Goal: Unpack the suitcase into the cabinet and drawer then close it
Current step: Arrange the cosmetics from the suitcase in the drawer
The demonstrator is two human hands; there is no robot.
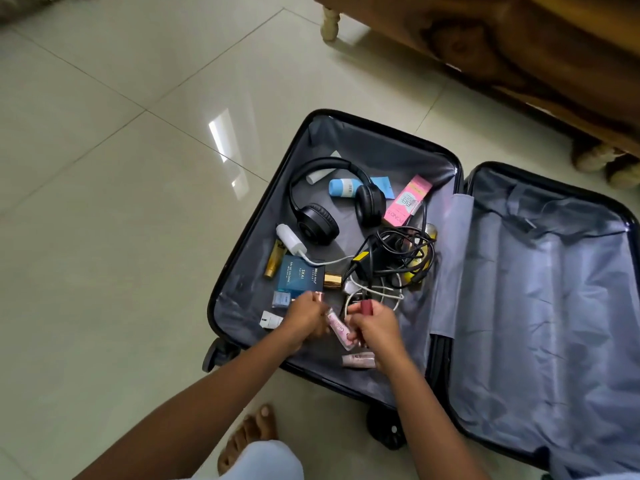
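Observation:
A black suitcase (459, 174) lies open on the floor, grey lining in both halves. Its left half holds black headphones (318, 220), a pink box (407, 200), a blue roll-on bottle (343, 187), a blue cologne box (300, 277), tangled cables (398, 258), a white charger (289, 239) and small cosmetics. My left hand (304, 320) pinches a small rose-gold tube (318, 295) near the front of that half. My right hand (375, 327) grips a dark red lipstick (470, 306) and a pink tube (337, 329). The right half is bare lining.
A carved wooden furniture piece (519, 50) with pale feet stands at the back right, close to the suitcase lid. Glossy pale floor tiles (121, 168) spread to the left. My bare foot (247, 438) is on the floor in front of the suitcase.

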